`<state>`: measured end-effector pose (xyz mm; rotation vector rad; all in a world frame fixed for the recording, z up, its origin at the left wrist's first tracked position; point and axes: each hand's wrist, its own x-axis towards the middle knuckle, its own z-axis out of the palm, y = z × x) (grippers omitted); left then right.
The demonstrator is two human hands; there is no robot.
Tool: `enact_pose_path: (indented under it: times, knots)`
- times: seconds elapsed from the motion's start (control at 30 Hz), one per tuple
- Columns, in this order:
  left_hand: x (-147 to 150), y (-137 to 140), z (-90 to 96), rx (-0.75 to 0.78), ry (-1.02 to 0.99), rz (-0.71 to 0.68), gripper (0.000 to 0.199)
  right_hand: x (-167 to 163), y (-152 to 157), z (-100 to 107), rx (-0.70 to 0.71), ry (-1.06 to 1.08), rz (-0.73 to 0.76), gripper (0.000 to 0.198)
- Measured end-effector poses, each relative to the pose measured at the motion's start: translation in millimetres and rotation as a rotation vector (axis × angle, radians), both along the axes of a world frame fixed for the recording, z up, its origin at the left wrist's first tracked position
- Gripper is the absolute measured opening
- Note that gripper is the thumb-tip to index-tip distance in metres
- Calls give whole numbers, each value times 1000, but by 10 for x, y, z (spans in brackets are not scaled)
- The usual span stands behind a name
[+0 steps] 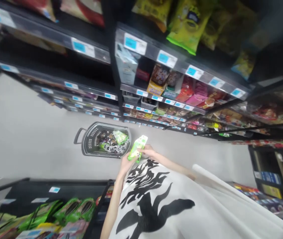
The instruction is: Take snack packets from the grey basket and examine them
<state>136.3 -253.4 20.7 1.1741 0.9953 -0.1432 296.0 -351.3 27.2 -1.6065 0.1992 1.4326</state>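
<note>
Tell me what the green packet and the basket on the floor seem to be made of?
Green packet: looks like thin glossy plastic film, given its sheen and printed face; both hands hold it. Basket: probably hard grey plastic, with walls pierced by rows of holes; its dark handle could be plastic or coated metal.

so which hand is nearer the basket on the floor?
Left. The left hand holds the green packet right beside the basket rim; the right hand grips the packet's far side, farther away.
</note>
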Motion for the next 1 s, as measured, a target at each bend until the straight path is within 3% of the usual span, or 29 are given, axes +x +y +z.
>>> enact_pose_path:
  times: [0.1, 0.23, 0.37, 0.53, 0.63, 0.8, 1.0]
  knots:
    - [123, -167, 42, -4, 8, -65, 66, 62, -254, 69, 70, 15, -70, 39]
    - [339, -584, 94, -22, 19, -146, 66, 124, -873, 136, 162, 24, -166, 49]
    - [554, -1239, 175, -27, 37, -220, 64, 107, -1686, 147, 217, 2, -298, 56]
    - [717, -2179, 243, -60, 26, -278, 62, 39, -2681, 148, 185, -79, -481, 56]
    - [823, -2601, 321, -103, 10, -317, 63, -9, -3147, 195, 173, -122, -583, 54]
    - [1084, -2929, 526, -123, -48, -426, 62, -44, -3577, 269, 225, -150, -716, 51]
    - [1282, -3027, 657, -86, -57, -508, 61, 11, -3716, 299, 255, -170, -796, 52]
